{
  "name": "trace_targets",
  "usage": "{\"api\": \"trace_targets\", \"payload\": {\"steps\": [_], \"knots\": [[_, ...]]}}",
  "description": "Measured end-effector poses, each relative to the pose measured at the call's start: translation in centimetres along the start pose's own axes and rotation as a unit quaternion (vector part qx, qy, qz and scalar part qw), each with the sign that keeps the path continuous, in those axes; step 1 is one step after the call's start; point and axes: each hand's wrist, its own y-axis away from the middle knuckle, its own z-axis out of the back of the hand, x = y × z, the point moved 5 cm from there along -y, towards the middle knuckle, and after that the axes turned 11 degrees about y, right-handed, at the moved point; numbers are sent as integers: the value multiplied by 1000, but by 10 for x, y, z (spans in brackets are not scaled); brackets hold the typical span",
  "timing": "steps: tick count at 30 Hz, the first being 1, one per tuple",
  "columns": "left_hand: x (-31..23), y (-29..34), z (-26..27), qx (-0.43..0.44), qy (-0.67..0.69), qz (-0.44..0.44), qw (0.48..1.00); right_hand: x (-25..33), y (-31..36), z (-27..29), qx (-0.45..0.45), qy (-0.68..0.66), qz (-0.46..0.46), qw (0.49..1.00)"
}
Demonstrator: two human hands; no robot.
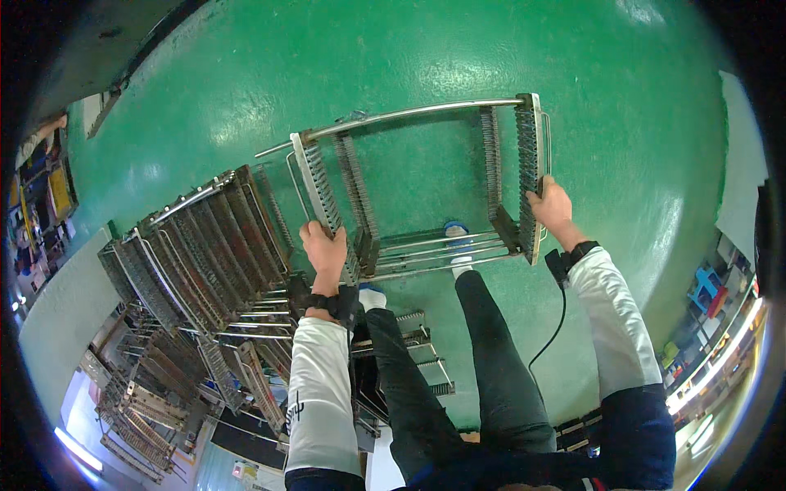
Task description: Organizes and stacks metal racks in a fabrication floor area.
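Note:
Between my two hands is a metal rack (401, 112), a rectangular frame with toothed, slotted side bars and steel rods across it. My left hand (325, 250) is closed around the rack's left side, by its slotted bar and wire handle. On the opposite side my right hand (552, 206) grips the right slotted bar, fingers wrapped over its edge. The rack is in front of my legs, over the floor; whether its far end rests on the floor I cannot tell. Both wrists carry dark bands with small black devices.
Several similar racks (205, 245) are packed together at the left, close to my left hand. More racks (155, 405) lie at the lower left. The floor (442, 49) is shiny green. A black cable (559, 331) hangs from my right wrist. A blue stool (704, 286) stands far right.

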Motion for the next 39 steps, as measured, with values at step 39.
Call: {"api": "trace_targets", "payload": {"steps": [39], "knots": [[-5, 15, -18, -65, -46, -10, 997, -16, -5, -7, 11, 15, -14, 1000]]}}
